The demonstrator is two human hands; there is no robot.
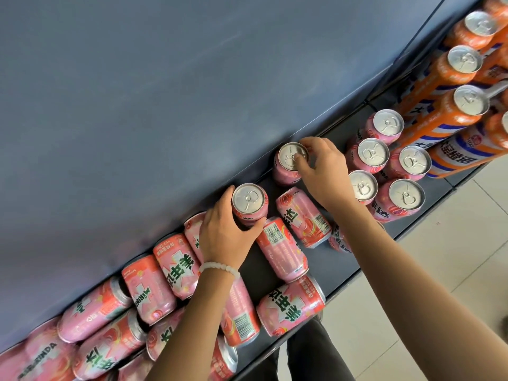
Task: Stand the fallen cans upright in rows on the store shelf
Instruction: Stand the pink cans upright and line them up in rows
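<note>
A dark store shelf (pixel 258 273) runs from seven o'clock up to one o'clock, backed by a plain grey-blue panel (pixel 165 92). At one to two o'clock stand tall orange cans (pixel 450 105), upright in rows. Just below them, at about three o'clock, five pink cans (pixel 406 196) stand upright in a tight cluster, lids showing. From the centre down to eight o'clock lies a jumble of fallen pink Mirinda cans (pixel 176 266), on their sides and touching one another; two more fallen ones (pixel 302 218) lie between the forearms.

The left hand (pixel 228 237), with a pale bead bracelet (pixel 220 268) at the wrist, wraps thumb and fingers round the side of an upright pink can (pixel 250 202) near the shelf's back, its grip closed on the can. The right hand (pixel 321 169) reaches to twelve o'clock of that, fingertips pinching the rim of a second upright pink can (pixel 290 160) by the back panel; whether this can rests fully on the shelf is hard to tell. Dark trousers (pixel 305 350) and pale floor tiles (pixel 412 270) show at five o'clock.
</note>
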